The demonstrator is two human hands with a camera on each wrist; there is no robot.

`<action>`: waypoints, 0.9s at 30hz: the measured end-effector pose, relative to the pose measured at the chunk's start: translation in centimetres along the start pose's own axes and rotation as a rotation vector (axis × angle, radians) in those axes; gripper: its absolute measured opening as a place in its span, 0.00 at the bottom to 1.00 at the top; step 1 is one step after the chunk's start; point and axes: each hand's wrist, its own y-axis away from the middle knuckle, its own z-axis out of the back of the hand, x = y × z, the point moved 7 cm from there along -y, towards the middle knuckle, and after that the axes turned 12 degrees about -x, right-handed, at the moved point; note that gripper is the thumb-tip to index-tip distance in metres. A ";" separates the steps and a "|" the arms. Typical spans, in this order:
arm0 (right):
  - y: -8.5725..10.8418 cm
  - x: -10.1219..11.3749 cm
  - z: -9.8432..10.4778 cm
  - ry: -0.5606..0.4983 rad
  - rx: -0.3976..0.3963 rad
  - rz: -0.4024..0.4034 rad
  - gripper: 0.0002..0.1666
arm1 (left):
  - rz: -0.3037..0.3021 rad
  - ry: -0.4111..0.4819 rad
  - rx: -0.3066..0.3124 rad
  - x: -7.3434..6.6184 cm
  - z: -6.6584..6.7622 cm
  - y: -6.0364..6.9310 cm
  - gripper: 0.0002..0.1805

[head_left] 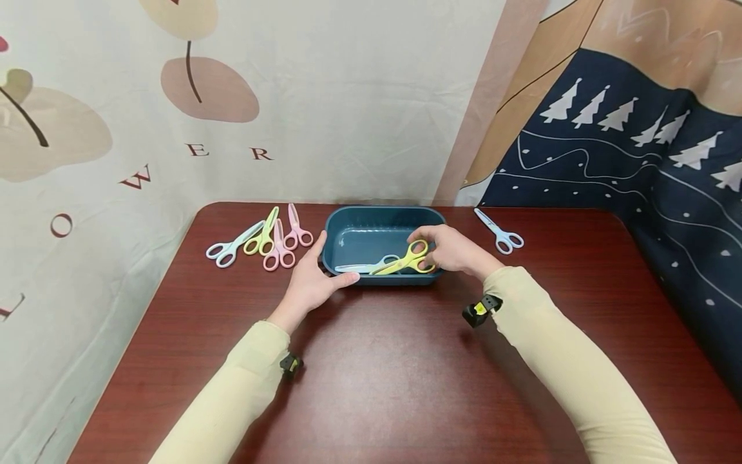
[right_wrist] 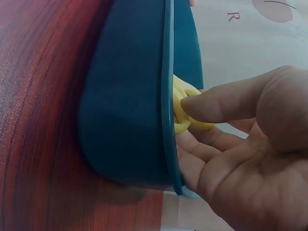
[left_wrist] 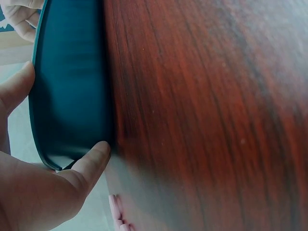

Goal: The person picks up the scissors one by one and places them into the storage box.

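Note:
My right hand (head_left: 450,249) pinches yellow scissors (head_left: 413,259) by the handle loops, at the right front of a dark teal plastic bin (head_left: 382,215). In the right wrist view, the thumb presses on the yellow handles (right_wrist: 181,126) just inside the rim. Light blue scissors (head_left: 361,268) lie in the bin, partly covered by the yellow pair. My left hand (head_left: 308,281) rests on the bin's left front corner with thumb and fingers spread and fairly straight. The left wrist view shows its fingers touching the bin's outer wall (left_wrist: 72,86).
Left of the bin lie light blue scissors (head_left: 233,244), yellow-green scissors (head_left: 263,233) and two pink pairs, one nearer (head_left: 279,248). More light blue scissors (head_left: 500,233) lie to the right. Beneath everything is a reddish-brown wooden table (head_left: 382,361), with patterned cloth (head_left: 348,129) behind it.

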 end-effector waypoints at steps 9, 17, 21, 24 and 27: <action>-0.3 0.1 -0.5 0.202 0.060 -0.006 0.28 | -0.008 -0.007 -0.003 0.0 0.0 -0.1 0.62; -0.7 0.4 -1.0 0.321 0.103 0.035 0.26 | -0.004 0.004 0.001 -0.1 -0.1 -0.1 0.62; -0.6 0.4 -1.1 0.326 0.120 0.037 0.26 | -0.002 -0.002 -0.002 -0.1 -0.1 0.0 0.63; -0.5 0.5 -1.1 0.323 0.128 0.035 0.26 | -0.001 -0.006 -0.002 0.0 -0.1 0.0 0.63; -0.3 0.5 -1.1 0.321 0.130 0.036 0.26 | 0.000 -0.006 -0.001 0.0 -0.1 0.0 0.62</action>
